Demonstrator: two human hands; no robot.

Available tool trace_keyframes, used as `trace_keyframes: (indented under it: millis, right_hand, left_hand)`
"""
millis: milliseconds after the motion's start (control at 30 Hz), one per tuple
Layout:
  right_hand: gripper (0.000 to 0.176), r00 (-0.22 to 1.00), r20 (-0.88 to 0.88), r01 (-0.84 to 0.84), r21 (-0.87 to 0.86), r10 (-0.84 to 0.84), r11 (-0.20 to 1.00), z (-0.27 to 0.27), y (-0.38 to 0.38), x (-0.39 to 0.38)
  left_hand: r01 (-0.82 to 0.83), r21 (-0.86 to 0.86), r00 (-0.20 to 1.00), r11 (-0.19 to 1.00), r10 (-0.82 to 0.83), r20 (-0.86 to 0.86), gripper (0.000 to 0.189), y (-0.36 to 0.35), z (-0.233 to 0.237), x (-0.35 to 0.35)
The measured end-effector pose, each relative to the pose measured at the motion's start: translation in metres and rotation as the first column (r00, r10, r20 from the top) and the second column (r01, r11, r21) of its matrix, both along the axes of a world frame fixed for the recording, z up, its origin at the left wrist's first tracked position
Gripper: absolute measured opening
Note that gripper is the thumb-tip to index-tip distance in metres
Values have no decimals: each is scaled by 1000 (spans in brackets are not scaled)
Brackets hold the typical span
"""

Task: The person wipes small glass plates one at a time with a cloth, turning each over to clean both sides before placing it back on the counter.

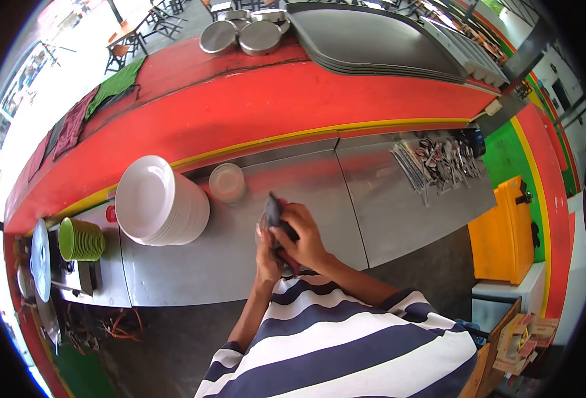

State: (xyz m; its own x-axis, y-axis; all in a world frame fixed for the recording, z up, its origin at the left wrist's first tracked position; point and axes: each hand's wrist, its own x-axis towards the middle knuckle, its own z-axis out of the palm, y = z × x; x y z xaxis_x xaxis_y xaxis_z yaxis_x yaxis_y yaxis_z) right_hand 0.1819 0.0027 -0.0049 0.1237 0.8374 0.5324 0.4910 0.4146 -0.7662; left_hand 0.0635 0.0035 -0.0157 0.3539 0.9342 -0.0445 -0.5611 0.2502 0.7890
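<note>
Close in front of my striped shirt, both hands are together over the near part of the steel counter (286, 205). My left hand (265, 255) is closed around a bunched dark cloth (274, 211), grey-black with a dark red part lower down. From the other side, my right hand (304, 235) grips the same cloth, fingers curled over it. Whether anything is wrapped inside the cloth is hidden. Just beyond the hands stands a small stack of clear bowls (227, 182). To the left is a tall stack of white plates (154, 199).
Loose cutlery (435, 162) lies in a heap at the counter's right. Green bowls (81, 239) are stacked at the far left. A red ledge (253, 99) runs behind, carrying black trays (372, 40), round metal tins (260, 37) and cloths (115, 86). A yellow bin (500, 232) stands right.
</note>
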Motion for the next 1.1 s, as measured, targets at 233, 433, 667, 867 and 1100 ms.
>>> trace_keyframes:
  millis: [233,433,667,867,1100]
  right_hand:
    - [20,788,-613,-331,-347,54,877,-6,2,33]
    - [26,415,-906,-265,-40,76,963,3,-2,45]
    - [51,811,-542,-78,275,222,958,-25,10,24]
    - [53,402,-915,-17,13,19,1000,-17,17,30]
    - [34,58,-879,-419,-451,-473,788,9,8,35]
  left_hand:
    - [34,-134,991,990,-16,136,63,12,-5,-14]
    - [119,-279,971,953,-53,235,59,21,-3,-37]
    - [168,16,983,986,-166,-78,55,11,-9,-11]
    - [-22,276,956,961,101,-274,58,-3,-16,2]
    - [-71,438,842,896,289,-456,49,3,-27,-20]
